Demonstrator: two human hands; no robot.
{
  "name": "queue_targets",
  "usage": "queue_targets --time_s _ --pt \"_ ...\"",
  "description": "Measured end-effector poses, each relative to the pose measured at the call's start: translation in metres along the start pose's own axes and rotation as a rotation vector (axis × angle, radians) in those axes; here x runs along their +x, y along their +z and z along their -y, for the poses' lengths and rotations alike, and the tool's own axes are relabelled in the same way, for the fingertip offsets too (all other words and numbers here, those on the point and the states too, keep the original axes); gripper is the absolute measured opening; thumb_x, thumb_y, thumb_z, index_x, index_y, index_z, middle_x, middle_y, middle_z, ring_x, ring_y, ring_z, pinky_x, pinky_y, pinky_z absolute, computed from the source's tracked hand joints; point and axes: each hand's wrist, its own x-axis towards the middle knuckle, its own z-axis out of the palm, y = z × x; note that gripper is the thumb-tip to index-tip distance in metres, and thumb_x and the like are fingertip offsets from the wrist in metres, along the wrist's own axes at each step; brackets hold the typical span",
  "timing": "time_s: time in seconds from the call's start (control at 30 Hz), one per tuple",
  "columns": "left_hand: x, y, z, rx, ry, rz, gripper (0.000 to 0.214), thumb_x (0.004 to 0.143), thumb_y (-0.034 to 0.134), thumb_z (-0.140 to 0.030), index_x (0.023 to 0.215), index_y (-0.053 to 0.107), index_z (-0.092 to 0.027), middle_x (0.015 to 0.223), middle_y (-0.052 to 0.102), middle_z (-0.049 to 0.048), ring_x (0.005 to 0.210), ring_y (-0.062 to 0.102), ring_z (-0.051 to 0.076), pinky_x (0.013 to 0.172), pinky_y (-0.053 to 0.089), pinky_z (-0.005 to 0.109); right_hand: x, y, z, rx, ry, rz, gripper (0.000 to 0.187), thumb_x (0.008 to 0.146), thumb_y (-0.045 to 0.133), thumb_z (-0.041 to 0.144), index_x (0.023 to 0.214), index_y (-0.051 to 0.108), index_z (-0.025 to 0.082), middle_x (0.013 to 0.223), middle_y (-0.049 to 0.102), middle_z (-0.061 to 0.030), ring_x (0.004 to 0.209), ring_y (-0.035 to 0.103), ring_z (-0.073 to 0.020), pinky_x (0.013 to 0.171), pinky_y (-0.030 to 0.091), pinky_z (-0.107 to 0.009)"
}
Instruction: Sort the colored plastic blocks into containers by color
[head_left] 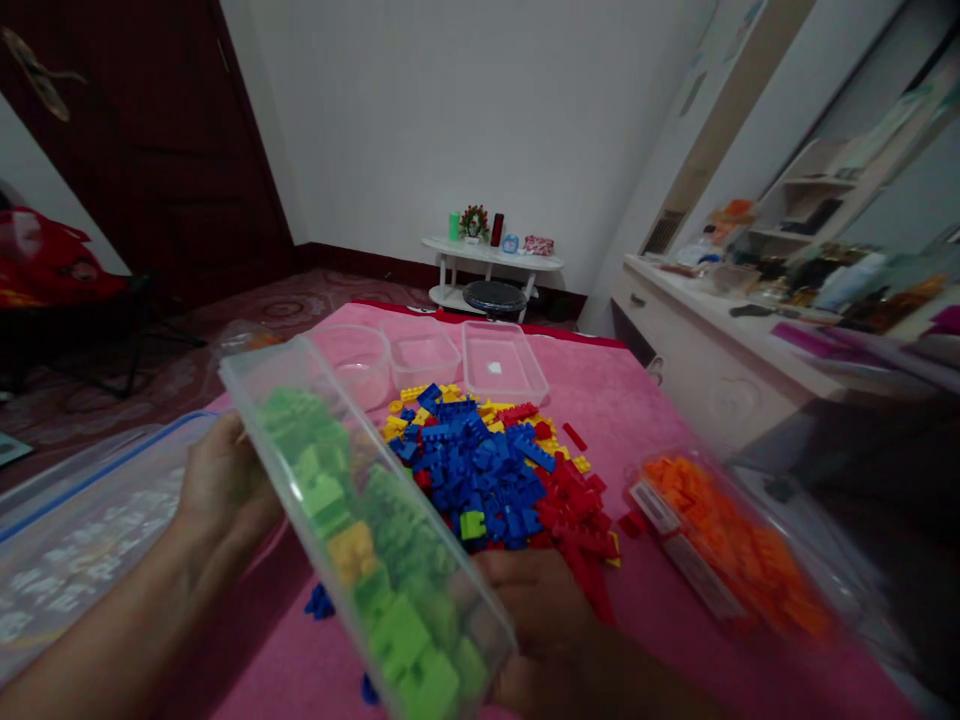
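A clear plastic box (300,490) full of green bricks (405,640) is tilted up between my hands, with an orange-yellow brick (352,552) among the green. My left hand (225,475) grips its upper left side, fingers partly hidden behind it. Around the lower right end closes my right hand (540,620). Behind the box, a heap of blue bricks (480,465), red bricks (577,520) and yellow bricks (397,425) lies loose on the pink cloth (600,400). One light green brick (472,525) rests on the blue ones.
Beyond the heap stand a round clear tub (360,365), a square clear tub (424,358) and a shallow clear tray (502,362). Orange bricks fill a clear package (727,530) at right. A blue-rimmed clear container (97,560) lies at left. A white dresser (705,350) borders the right.
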Motion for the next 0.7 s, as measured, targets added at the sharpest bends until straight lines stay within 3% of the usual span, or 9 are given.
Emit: queue_targets --time_s 0.1,0.2,0.27,0.33,0.43,0.57,0.7 --pt "-0.010 0.013 0.002 0.098 -0.009 -0.021 0.030 0.085 0.045 -0.029 0.103 0.064 -0.013 0.083 0.072 0.0037 0.077 0.068 0.021 0.075 0.059 0.039 0.000 -0.005 -0.004 0.264 0.133 -0.184 0.019 0.071 0.077 0.038 0.073 0.072 0.020 0.069 0.069 -0.0003 0.064 0.066 -0.0125 0.064 0.055 -0.020" --pt "-0.008 0.013 0.009 0.156 -0.009 0.079 0.032 0.084 0.052 -0.032 0.105 0.065 -0.012 0.091 0.072 0.0055 0.084 0.068 0.023 0.076 0.059 0.035 -0.004 -0.018 -0.007 0.492 0.322 -0.281 0.019 0.064 0.081 0.036 0.073 0.074 0.021 0.068 0.070 0.0002 0.059 0.066 -0.0147 0.059 0.056 -0.024" --pt "-0.007 0.011 0.016 0.187 0.002 0.163 0.036 0.081 0.057 -0.034 0.111 0.065 -0.015 0.100 0.072 0.0065 0.091 0.068 0.025 0.079 0.058 0.034 -0.007 -0.028 -0.010 0.569 0.385 -0.340 0.019 0.063 0.083 0.033 0.074 0.074 0.021 0.072 0.072 -0.0004 0.063 0.068 -0.0162 0.064 0.057 -0.027" --pt "-0.007 0.010 0.021 0.236 0.020 0.232 0.045 0.076 0.065 -0.036 0.118 0.062 -0.020 0.109 0.070 0.0055 0.098 0.066 0.025 0.079 0.057 0.031 -0.009 -0.037 -0.015 0.585 0.425 -0.419 0.024 0.062 0.084 0.032 0.081 0.074 0.022 0.079 0.073 -0.0016 0.070 0.069 -0.0179 0.072 0.057 -0.029" --pt "-0.007 0.010 0.023 0.334 0.060 0.225 0.053 0.069 0.074 -0.033 0.120 0.061 -0.025 0.115 0.068 0.0045 0.098 0.067 0.023 0.073 0.056 0.025 -0.008 -0.043 -0.021 0.580 0.493 -0.509 0.037 0.062 0.083 0.037 0.093 0.072 0.022 0.087 0.073 -0.0037 0.075 0.070 -0.0198 0.073 0.058 -0.032" --pt "-0.007 0.008 0.027 0.361 0.067 0.157 0.055 0.070 0.074 -0.034 0.123 0.058 -0.025 0.111 0.069 0.0048 0.093 0.068 0.020 0.072 0.055 0.024 0.002 -0.042 -0.019 0.537 0.535 -0.458 0.033 0.060 0.083 0.040 0.083 0.071 0.020 0.082 0.073 -0.0041 0.074 0.069 -0.0193 0.069 0.057 -0.029" --pt "-0.013 0.012 0.034 0.353 0.100 0.168 0.054 0.077 0.066 -0.037 0.128 0.053 -0.027 0.120 0.065 0.0043 0.107 0.063 0.023 0.084 0.054 0.031 0.004 -0.054 -0.012 0.403 0.530 -0.472 0.035 0.060 0.083 0.042 0.080 0.071 0.017 0.080 0.073 -0.0055 0.074 0.069 -0.0201 0.068 0.057 -0.028"
